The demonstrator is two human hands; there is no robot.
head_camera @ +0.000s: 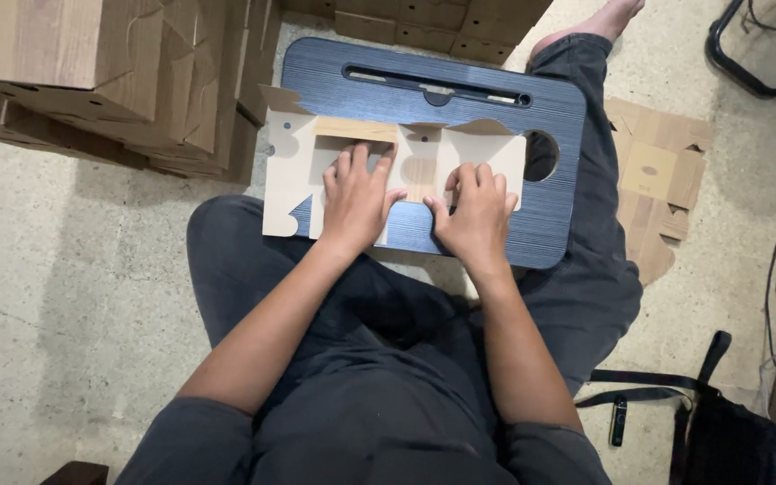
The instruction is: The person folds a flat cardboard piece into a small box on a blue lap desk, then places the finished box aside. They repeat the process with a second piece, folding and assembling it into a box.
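1. Head view: a flat cardboard blank (352,171) lay on a dark lap desk (496,99) that was rested across the seated person's legs.
2. Left hand (355,199) was spread flat, fingers released, and pressed on the blank's middle panel; nothing was grasped.
3. Right hand (476,214) was likewise laid flat beside it, fingers extended on the right panel, thumbs near each other.
4. Judged step: a fold being creased. Pressure best kept even along the score line, blank held square to the desk edge so no panel skews.
5. Folded boxes (92,72) were stacked at upper left; spare blanks (662,193) lay on the floor at right.
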